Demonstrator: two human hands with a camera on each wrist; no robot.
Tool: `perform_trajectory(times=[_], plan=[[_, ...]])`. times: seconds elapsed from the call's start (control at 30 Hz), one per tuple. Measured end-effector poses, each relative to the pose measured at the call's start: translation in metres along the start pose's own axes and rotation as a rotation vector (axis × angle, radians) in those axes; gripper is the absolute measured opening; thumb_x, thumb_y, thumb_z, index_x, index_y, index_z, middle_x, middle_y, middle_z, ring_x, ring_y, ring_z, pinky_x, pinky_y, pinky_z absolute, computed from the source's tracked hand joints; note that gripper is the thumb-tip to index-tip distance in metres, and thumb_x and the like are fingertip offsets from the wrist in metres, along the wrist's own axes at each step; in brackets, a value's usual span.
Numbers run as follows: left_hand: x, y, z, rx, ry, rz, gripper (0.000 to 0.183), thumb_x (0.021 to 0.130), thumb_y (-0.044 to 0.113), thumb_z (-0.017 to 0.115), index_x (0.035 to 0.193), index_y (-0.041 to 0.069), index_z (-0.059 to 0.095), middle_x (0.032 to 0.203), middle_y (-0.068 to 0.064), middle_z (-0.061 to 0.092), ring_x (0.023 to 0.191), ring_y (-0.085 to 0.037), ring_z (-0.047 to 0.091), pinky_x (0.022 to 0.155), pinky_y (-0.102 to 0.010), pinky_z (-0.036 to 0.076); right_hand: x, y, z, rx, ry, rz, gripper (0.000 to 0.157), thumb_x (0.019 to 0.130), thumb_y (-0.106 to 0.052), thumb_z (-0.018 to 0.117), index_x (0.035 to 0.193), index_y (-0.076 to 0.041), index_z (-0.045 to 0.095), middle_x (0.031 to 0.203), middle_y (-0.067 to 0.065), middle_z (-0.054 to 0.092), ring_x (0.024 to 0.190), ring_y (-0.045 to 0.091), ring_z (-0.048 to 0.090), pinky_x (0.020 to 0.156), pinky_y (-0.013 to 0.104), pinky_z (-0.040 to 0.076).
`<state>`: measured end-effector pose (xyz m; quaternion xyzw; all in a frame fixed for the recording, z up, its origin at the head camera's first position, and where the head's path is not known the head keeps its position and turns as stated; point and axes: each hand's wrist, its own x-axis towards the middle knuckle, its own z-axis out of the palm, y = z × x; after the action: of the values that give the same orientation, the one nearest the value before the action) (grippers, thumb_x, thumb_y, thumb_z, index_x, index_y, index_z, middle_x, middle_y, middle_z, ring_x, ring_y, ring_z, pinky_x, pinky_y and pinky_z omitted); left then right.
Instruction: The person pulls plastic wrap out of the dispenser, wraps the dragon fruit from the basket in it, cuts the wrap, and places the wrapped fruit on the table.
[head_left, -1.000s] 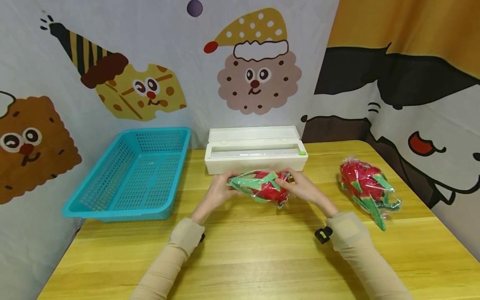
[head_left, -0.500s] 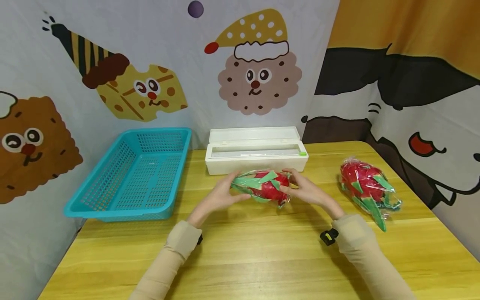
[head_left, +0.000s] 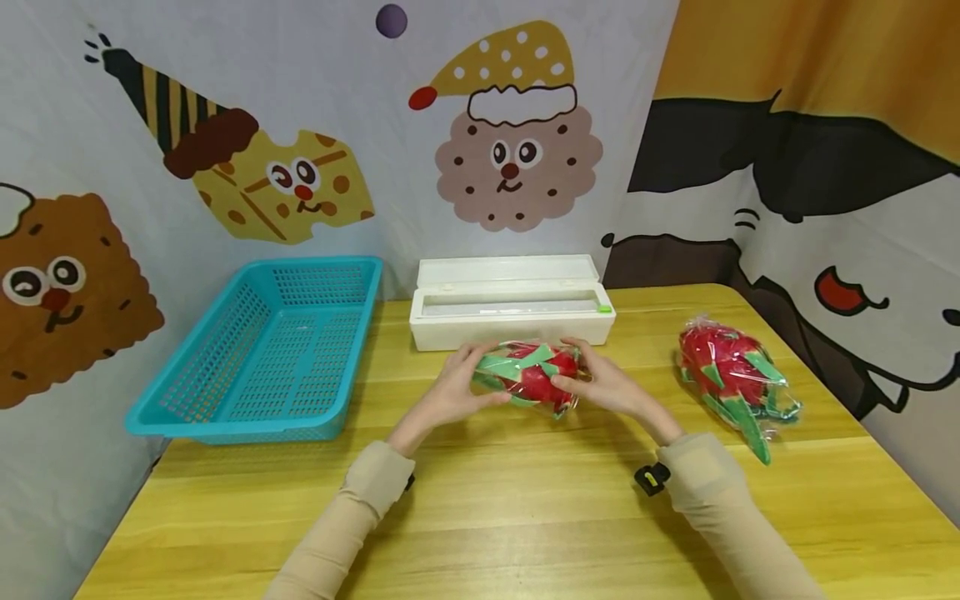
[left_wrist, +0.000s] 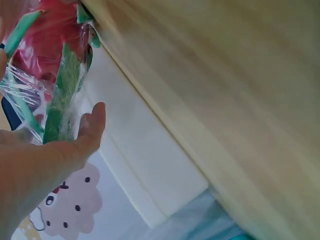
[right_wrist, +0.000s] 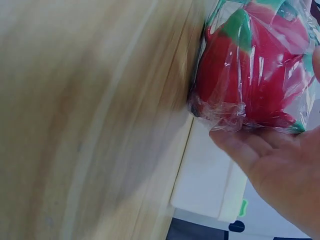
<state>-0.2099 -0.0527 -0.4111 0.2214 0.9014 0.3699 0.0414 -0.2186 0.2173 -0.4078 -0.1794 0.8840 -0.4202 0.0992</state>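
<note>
A red and green toy dragon fruit [head_left: 531, 375] wrapped in clear film sits just above the wooden table [head_left: 510, 517], in front of the white box. My left hand [head_left: 459, 388] cups its left end and my right hand [head_left: 602, 383] holds its right end, fingers curled over the top. In the left wrist view the left hand's palm and thumb [left_wrist: 89, 131] press against the film over the dragon fruit's green leaves [left_wrist: 56, 95]. In the right wrist view the right hand [right_wrist: 280, 165] lies under the red body [right_wrist: 252, 75], where the film is bunched.
A white film dispenser box [head_left: 510, 304] with its lid up stands right behind the hands. A teal mesh basket [head_left: 270, 350] lies at the back left. A second film-wrapped dragon fruit [head_left: 731, 375] lies at the right, close to the table's edge.
My two hands have come closer together around the dragon fruit. Its left leafy end, which stuck out past the left hand before, is now tucked in under that hand.
</note>
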Motion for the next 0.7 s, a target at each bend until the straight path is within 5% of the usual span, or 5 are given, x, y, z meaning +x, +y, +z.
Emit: perform_trajectory(times=[0.4,0.7], plan=[[-0.007,0.004,-0.004,0.37,0.129,0.136,0.082,0.073,0.058,0.073,0.141,0.021,0.045,0.142,-0.007,0.051,0.124,-0.037,0.045,0.099,-0.057,0.04,-0.01,-0.01,0.002,-0.166,0.041,-0.053,0.07,0.084,-0.045,0.069,0.138,-0.011,0.039,0.133,0.018,0.056,0.122,0.038,0.053,0.1,0.057,0.044],[-0.009,0.004,-0.003,0.394,0.068,0.134,0.097,0.072,0.062,0.072,0.147,0.014,0.033,0.146,-0.014,0.042,0.132,-0.037,0.039,0.105,-0.058,0.037,-0.011,-0.008,0.003,-0.139,0.024,-0.07,0.073,0.082,-0.045,0.071,0.14,-0.014,0.038,0.141,0.013,0.049,0.131,0.035,0.045,0.108,0.058,0.036]])
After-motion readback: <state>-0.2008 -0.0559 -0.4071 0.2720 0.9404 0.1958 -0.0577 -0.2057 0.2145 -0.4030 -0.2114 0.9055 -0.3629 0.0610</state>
